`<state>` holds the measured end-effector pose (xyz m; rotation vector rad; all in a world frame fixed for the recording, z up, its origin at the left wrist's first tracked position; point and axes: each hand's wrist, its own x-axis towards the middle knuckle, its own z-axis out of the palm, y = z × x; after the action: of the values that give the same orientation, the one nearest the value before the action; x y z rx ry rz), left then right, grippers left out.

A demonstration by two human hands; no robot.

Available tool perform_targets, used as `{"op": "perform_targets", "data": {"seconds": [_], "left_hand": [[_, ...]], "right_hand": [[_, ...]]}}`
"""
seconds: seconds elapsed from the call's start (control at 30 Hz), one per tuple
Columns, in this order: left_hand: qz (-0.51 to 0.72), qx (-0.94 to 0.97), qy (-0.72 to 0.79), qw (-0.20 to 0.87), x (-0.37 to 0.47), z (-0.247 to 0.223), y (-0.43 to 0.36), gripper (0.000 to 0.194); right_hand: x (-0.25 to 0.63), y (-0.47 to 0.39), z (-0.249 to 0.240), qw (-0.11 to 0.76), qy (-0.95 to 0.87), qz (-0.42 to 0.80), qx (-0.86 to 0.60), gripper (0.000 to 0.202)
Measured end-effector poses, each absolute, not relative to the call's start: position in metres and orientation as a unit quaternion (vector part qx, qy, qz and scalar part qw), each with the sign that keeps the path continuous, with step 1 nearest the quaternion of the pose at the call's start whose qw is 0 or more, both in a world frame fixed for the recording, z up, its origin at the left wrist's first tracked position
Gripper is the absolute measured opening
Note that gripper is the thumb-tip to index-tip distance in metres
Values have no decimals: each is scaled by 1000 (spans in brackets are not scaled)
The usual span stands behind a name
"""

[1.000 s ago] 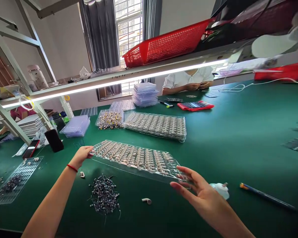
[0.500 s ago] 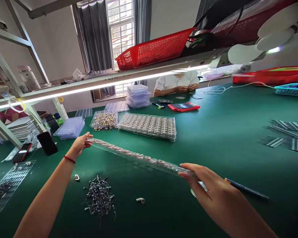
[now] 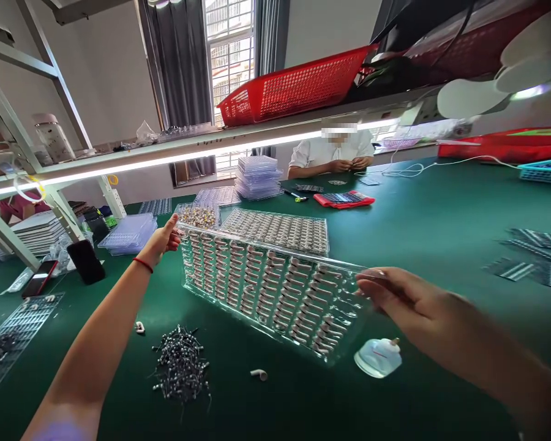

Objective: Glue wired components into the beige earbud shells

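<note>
A clear plastic tray (image 3: 257, 288) with rows of small white hook-shaped parts hangs tilted above the green table, its face toward me. My left hand (image 3: 165, 237) pinches its upper left corner; my right hand (image 3: 395, 288) grips the upper right end. Behind it lies another filled tray (image 3: 280, 229), partly covered. Below, on the table, are a heap of small dark wired parts (image 3: 181, 364) and a loose white part (image 3: 259, 373). A second white piece (image 3: 140, 327) lies by my left forearm. Under my right hand stands a small clear bottle (image 3: 378, 356).
At left are a propped phone (image 3: 86, 261), a stack of clear trays (image 3: 133, 234) and a grid tray (image 3: 39, 318) with dark parts. An overhead shelf (image 3: 174, 147) holds a red basket (image 3: 298, 89). Across the table sits a person (image 3: 330, 156).
The held tray has turned from edge-on to show its broad face, its lower edge hanging down. My right hand has moved right and up, uncovering the bottle.
</note>
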<state>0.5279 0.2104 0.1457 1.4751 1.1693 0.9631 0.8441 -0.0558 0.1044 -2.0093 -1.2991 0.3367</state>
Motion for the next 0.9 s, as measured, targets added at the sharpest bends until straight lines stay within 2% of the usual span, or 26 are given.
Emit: {"op": "perform_targets", "data": {"seconds": [0.1,0.23,0.47,0.7,0.9], "left_hand": [[381,619,492,480,537,144,213,60],[350,635,511,462,550,138,222,56],[291,661,546,425,580,112,253,30],[271,671,558,406,607,78,277,30],[262,659,564,422,617,66,289,30]], "right_hand": [[866,-40,95,360,-514,181,-757,52],[900,-14,75,410,-501,235,-725,52],[935,23,60,424,-465,314,-711,43],[948,51,33,450,-425,362,-697,23],[947,64,14,478,-378,393,-689,21]]}}
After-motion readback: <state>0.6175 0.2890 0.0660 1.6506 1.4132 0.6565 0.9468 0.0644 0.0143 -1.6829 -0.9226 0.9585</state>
